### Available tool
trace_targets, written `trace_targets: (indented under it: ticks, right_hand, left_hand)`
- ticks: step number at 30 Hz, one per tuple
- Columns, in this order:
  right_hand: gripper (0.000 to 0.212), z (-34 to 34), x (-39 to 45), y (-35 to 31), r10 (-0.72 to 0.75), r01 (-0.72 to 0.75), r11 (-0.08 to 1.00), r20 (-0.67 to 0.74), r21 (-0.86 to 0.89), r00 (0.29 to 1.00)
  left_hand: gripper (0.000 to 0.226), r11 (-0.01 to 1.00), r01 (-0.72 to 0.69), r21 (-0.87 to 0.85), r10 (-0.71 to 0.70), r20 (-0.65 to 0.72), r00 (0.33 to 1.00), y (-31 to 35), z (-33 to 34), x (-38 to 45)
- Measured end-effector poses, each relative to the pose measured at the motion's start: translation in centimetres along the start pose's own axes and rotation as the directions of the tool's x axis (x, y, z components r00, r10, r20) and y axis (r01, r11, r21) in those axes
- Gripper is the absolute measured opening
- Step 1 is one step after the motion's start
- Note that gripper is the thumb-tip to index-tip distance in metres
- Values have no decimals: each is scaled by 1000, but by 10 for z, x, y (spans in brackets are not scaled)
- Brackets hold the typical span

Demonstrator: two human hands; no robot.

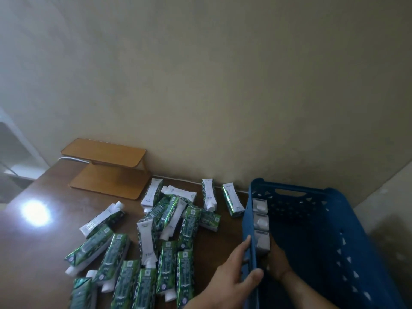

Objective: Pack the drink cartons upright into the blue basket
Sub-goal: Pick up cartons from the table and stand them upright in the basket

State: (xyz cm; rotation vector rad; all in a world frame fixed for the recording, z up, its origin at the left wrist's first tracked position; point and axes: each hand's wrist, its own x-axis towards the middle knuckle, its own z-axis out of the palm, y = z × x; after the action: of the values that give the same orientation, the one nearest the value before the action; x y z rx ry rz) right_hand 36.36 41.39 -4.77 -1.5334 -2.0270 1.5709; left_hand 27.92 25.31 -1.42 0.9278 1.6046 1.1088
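A blue plastic basket (312, 192) stands at the right on the brown table. Three drink cartons stand upright in a row along its left inner wall, grey tops up. My right hand (277, 263) is inside the basket, closed around the nearest upright carton (263, 241). My left hand (231, 277) grips the basket's left wall from outside, thumb hooked over the rim. Several green-and-white cartons (145, 241) lie scattered flat on the table to the left of the basket.
A small wooden two-level stand (104, 168) sits at the back left against the beige wall. Two cartons (231, 199) lie close to the basket's far left corner. A bright light reflection (35, 211) glares on the table's left side.
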Motion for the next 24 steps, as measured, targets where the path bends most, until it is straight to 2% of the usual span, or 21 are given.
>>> trace_targets:
  ticks: [2, 3, 4, 5, 6, 7, 8, 10, 13, 15, 17, 19, 22, 24]
  right_hand:
    - [43, -7, 5, 4, -59, 84, 940, 85, -331, 995]
    - [51, -11, 5, 3, -55, 105, 910, 133, -401, 990]
    - [58, -15, 3, -1, -58, 131, 870, 165, -475, 985]
    - [64, -21, -1, -5, -49, 149, 824, 194, -547, 980]
    - [68, -26, -3, -6, -46, 169, 739, 202, -652, 978]
    - [67, -33, -6, -7, -46, 160, 664, 173, -730, 984]
    - [64, -38, -10, -8, -73, 126, 642, 103, -756, 992]
    - [54, -41, -18, -13, -199, 95, 667, -54, -739, 978]
    - [37, -39, -33, -30, -401, 189, 688, -151, -701, 903]
    - [33, -35, -47, -42, -512, 306, 692, -146, -653, 846]
    - [31, -27, -63, -51, -631, 455, 653, -103, -606, 769]
    - [30, -18, -78, -55, -712, 569, 602, -54, -561, 700]
    - [33, -6, -95, -61, -794, 651, 507, -12, -564, 608]
    - [32, 1, -105, -63, -838, 690, 438, 16, -577, 545]
  left_hand:
    - [78, 995, 23, 93, -22, -16, 1000, -4, -4, -7]
    - [83, 973, 55, 225, -43, -59, 997, -10, -8, -10]
    - [86, 907, 117, 404, -71, -127, 989, -17, -14, -13]
    - [82, 771, 215, 600, -106, -212, 971, -25, -21, -16]
    - [76, 590, 322, 740, -146, -294, 944, -32, -28, -19]
    - [74, 441, 399, 804, -185, -353, 917, -38, -34, -22]
    - [77, 341, 440, 831, -222, -383, 897, -42, -39, -26]
    - [83, 234, 462, 855, -276, -398, 875, -46, -43, -30]
    - [74, 173, 426, 888, -285, -369, 885, -50, -32, -29]
    - [53, 152, 365, 919, -254, -321, 912, -54, -20, -31]
    - [51, 146, 326, 934, -223, -290, 931, -60, -15, -37]
    - [59, 172, 315, 933, -208, -278, 938, -63, -16, -44]
    - [71, 233, 297, 926, -159, -265, 951, -65, -19, -52]
    - [79, 339, 295, 893, -91, -281, 955, -68, -17, -58]
